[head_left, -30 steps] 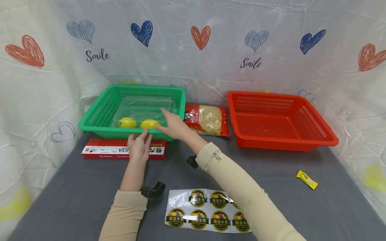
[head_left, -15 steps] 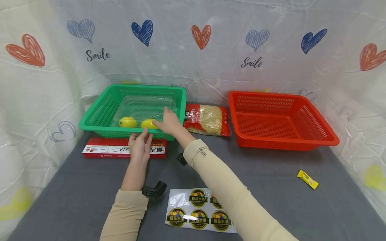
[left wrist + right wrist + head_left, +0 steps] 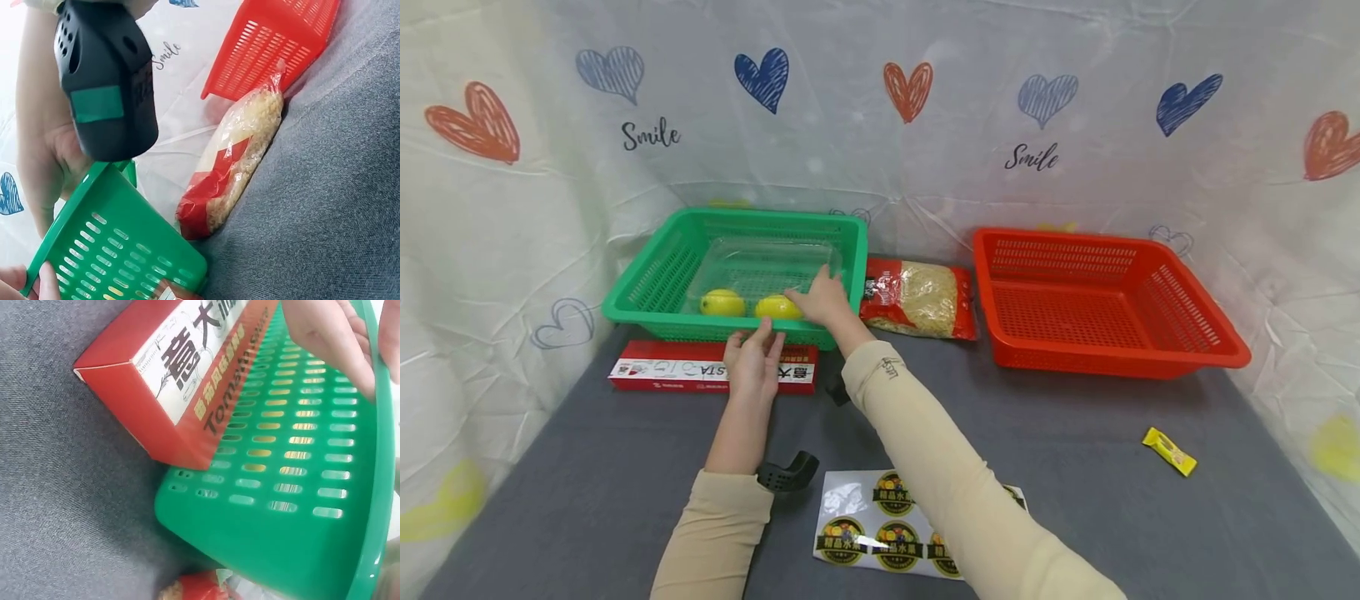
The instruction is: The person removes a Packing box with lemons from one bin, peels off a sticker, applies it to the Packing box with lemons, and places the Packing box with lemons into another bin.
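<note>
A green plastic basket (image 3: 647, 321) stands at the back left. Inside it sits a clear plastic container (image 3: 737, 247), with two lemons, the left lemon (image 3: 722, 302) and the right lemon (image 3: 777, 307), near its front side. My left hand (image 3: 751, 367) pinches the basket's front rim; in the left wrist view its fingers (image 3: 49, 282) lie on both sides of that rim. Over the basket's front right corner reaches my right hand (image 3: 825, 302), thumb spread towards the right lemon, beside the container's right end. Whether it grips the container is hidden.
A red pasta box (image 3: 655, 367) lies before the green basket. Between it and a red basket (image 3: 1097, 360) is a bag of noodles (image 3: 917, 298). A sticker sheet (image 3: 850, 500) lies near the front, partly under the right arm. A yellow wrapped snack (image 3: 1169, 451) lies right.
My right hand has moved down and lower into the green basket, its arm shifting left over the sticker sheet. The left hand stays at the front rim. The view has shifted slightly.
</note>
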### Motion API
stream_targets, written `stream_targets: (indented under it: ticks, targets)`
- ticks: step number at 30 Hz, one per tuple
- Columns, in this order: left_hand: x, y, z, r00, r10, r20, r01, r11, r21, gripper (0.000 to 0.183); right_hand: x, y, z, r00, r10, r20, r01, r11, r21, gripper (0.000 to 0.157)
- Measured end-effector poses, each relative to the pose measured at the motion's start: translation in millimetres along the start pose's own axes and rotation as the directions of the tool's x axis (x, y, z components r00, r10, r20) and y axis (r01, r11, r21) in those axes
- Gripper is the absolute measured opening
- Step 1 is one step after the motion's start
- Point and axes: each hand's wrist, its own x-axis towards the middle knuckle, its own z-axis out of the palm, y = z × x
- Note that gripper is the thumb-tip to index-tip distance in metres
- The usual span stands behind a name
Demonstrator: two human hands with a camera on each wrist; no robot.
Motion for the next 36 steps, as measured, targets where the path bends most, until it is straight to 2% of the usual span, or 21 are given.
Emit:
stream_targets:
  ticks: [4,7,10,16,23,28,36]
  targets:
    - [0.1,0.4,-0.1,1.0,-0.002,-0.006,0.002,1.0,-0.008,0.021,2.2,2.3,-1.1,1.0,0.023,0.017,-0.025,0.99,0.142,0.082]
    - [0.6,-0.3,-1.2,1.0,0.005,-0.003,-0.005,1.0,-0.011,0.02,4.5,4.1,-2.5,0.997,0.056,0.045,-0.066,0.965,0.254,0.083]
    - [0.4,-1.5,-1.4,1.0,0.012,0.002,-0.012,1.0,-0.006,0.02,6.7,5.5,-4.5,0.993,0.088,0.083,-0.11,0.942,0.316,0.083]
    - [-0.9,-2.6,-1.5,1.0,0.024,0.008,-0.024,1.0,0.002,0.02,7.8,5.5,-6.8,0.988,0.091,0.122,-0.13,0.922,0.364,0.083]
    - [-0.6,-2.4,-2.1,1.0,0.029,0.005,-0.03,1.0,0.003,0.02,5.4,4.7,-6.2,0.994,0.046,0.103,-0.087,0.894,0.439,0.081]
    - [0.0,-1.7,-2.6,1.0,0.027,0.0,-0.027,1.0,0.001,0.02,1.9,4.1,-8.1,0.992,-0.008,0.125,-0.054,0.876,0.479,0.069]
    - [-1.1,-2.2,-2.7,0.999,0.031,0.006,-0.031,0.999,0.009,0.019,2.0,4.4,-7.9,0.993,-0.024,0.112,-0.033,0.875,0.482,0.056]
